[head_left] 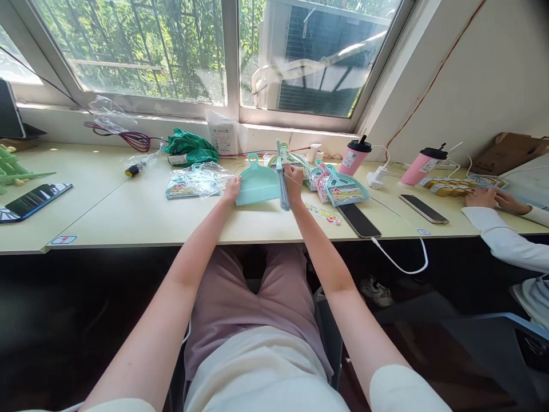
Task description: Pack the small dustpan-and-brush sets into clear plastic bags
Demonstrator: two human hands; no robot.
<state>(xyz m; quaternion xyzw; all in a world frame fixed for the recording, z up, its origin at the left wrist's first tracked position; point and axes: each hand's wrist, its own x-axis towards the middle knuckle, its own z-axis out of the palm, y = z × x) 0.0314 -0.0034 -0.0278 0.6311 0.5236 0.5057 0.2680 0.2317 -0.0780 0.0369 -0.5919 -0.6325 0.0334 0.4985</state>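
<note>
My left hand (233,188) grips the left edge of a small mint-green dustpan (258,184), held upright above the table with its looped handle at the top. Closed around a small hand brush (282,177) is my right hand (294,182). The brush stands edge-on beside the dustpan's right side, bristle end down; whether the two touch I cannot tell. Left of my left hand lies a bagged dustpan set (193,182) under crumpled clear plastic. To the right of my right hand are more packaged sets, a mint one (346,187) and a pink one (321,186).
A printed card strip (322,214) and a black phone (359,221) with a white cable lie near the front edge. Pink cups (355,157) stand behind. Another phone (424,208) lies farther right, near a co-worker's hands (493,197). A screwdriver (135,169) is at left.
</note>
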